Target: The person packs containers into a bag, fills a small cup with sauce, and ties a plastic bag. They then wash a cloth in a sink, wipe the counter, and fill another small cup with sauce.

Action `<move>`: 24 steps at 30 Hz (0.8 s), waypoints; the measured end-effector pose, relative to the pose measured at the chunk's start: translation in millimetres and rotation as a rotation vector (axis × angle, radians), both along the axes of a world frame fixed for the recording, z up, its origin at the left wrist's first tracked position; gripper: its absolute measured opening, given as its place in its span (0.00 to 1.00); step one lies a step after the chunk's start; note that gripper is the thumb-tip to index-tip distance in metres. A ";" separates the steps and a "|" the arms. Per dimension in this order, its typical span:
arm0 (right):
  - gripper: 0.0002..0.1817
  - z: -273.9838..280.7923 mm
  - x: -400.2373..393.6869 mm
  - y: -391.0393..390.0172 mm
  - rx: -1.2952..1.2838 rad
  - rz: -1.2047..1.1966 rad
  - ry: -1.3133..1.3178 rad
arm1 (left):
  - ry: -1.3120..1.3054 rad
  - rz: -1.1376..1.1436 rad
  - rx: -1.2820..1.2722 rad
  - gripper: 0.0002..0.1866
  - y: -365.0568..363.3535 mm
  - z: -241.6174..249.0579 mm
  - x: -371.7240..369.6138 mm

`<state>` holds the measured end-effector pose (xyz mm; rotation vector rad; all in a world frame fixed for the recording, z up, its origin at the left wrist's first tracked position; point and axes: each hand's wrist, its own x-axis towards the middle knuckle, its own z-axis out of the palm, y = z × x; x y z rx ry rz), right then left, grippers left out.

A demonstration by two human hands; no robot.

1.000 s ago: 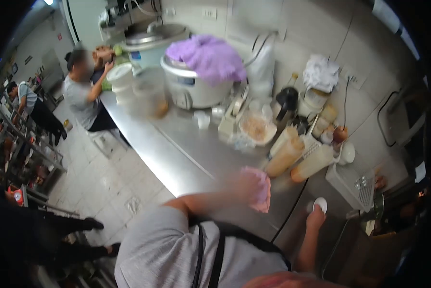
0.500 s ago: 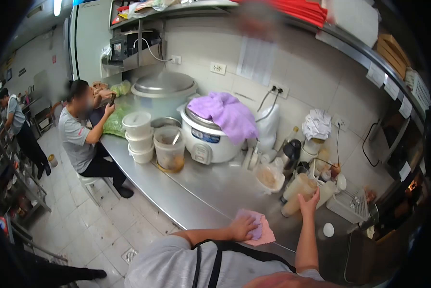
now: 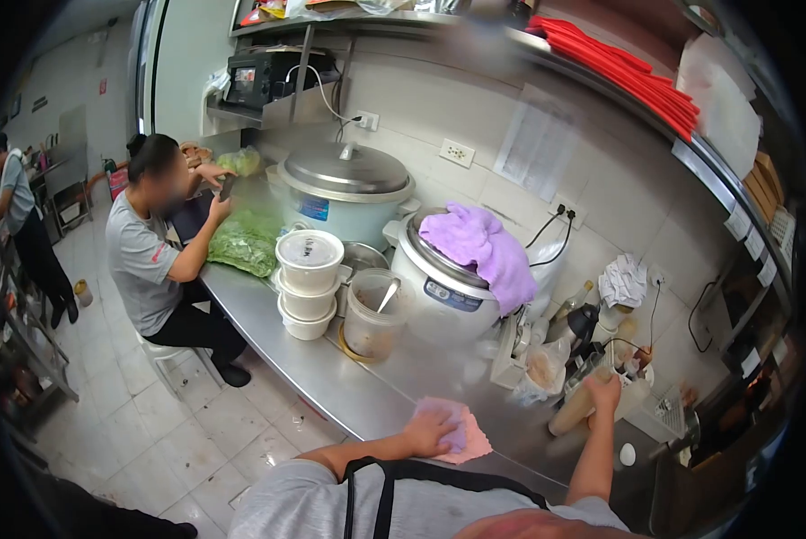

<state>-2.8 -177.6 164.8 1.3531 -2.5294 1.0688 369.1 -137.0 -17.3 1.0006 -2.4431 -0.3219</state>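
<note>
My left hand (image 3: 432, 431) presses down on a pink and purple cloth (image 3: 469, 440) that lies on the steel counter, with its fingers over the bunched purple part. Further right, my right hand (image 3: 603, 393) is closed round a tall translucent bottle (image 3: 568, 413) with pale yellowish contents. That bottle stands at the front of a cluster of bottles and tubs. Just left of it is a plastic-wrapped tub (image 3: 541, 370) with light brown contents. A small white round item (image 3: 628, 455) lies on the counter near my right forearm.
A white rice cooker (image 3: 443, 301) with a purple towel (image 3: 484, 247) on its lid stands behind. Left of it are a clear tub with a spoon (image 3: 373, 319), stacked white tubs (image 3: 307, 296) and a larger cooker (image 3: 345, 193). A seated person (image 3: 156, 242) holds a phone at the counter's end.
The view has swung left, so the counter items appear shifted right. My right hand now closes round the bottle, where its fingers were more extended before. My left hand stays on the cloth.
</note>
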 end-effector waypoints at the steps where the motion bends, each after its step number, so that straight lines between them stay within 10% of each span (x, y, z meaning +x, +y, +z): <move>1: 0.32 9.5 20.1 6.0 -0.049 0.059 0.032 | -0.016 -0.011 0.017 0.28 0.4 6.6 1.9; 8: 0.27 72.7 135.1 38.3 -0.189 0.653 -0.312 | 0.753 -0.047 0.799 0.30 -56.1 29.0 -6.7; 11: 0.27 81.0 163.8 36.8 -0.274 0.872 -0.352 | 1.195 -0.391 1.637 0.31 -58.9 75.3 5.2; 14: 0.29 85.1 183.6 30.1 -0.297 0.983 -0.546 | 1.299 -0.528 1.666 0.28 -57.8 107.8 25.1; 20: 0.27 69.8 212.2 14.3 -0.334 0.920 -0.662 | 1.521 0.083 0.492 0.19 -82.4 70.8 12.2; 24: 0.24 71.6 238.8 7.9 -0.529 1.059 -0.339 | 1.735 0.146 0.735 0.15 -80.2 96.7 39.8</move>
